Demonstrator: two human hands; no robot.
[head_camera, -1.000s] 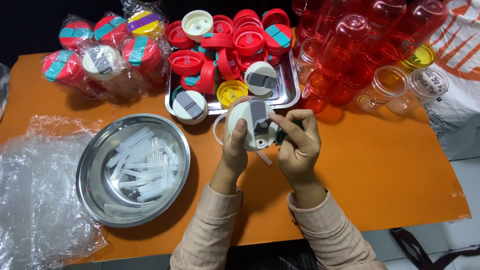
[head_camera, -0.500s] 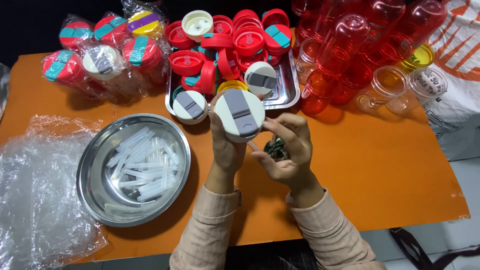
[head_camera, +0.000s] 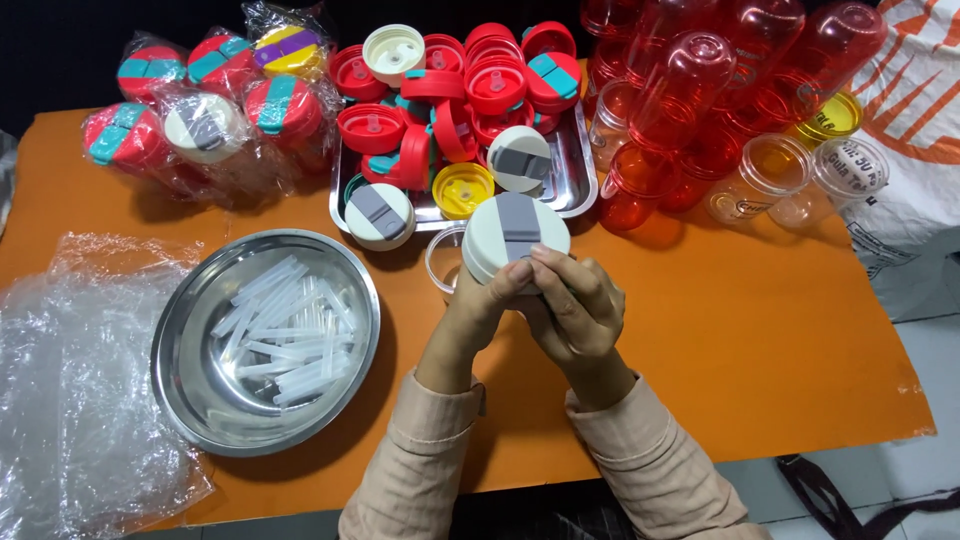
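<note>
A cream round lid with a grey flap (head_camera: 516, 238) is held up over the orange table, top side toward the camera. My left hand (head_camera: 470, 315) grips its lower left edge and my right hand (head_camera: 578, 310) grips its lower right edge, fingers curled under it. Behind the lid a clear plastic cup (head_camera: 443, 258) stands on the table, partly hidden. A round steel bowl (head_camera: 200, 400) at the left holds several clear plastic straws (head_camera: 285, 330).
A steel tray (head_camera: 578, 190) at the back holds many red, cream and yellow lids. Bagged lids (head_camera: 200, 110) lie at the back left. Red and clear cups (head_camera: 700, 110) crowd the back right. Crumpled clear plastic (head_camera: 70, 380) covers the left edge.
The lid has been turned from underside up to top side facing the camera and now sits lower between both hands. The right hand has closed onto its edge.
</note>
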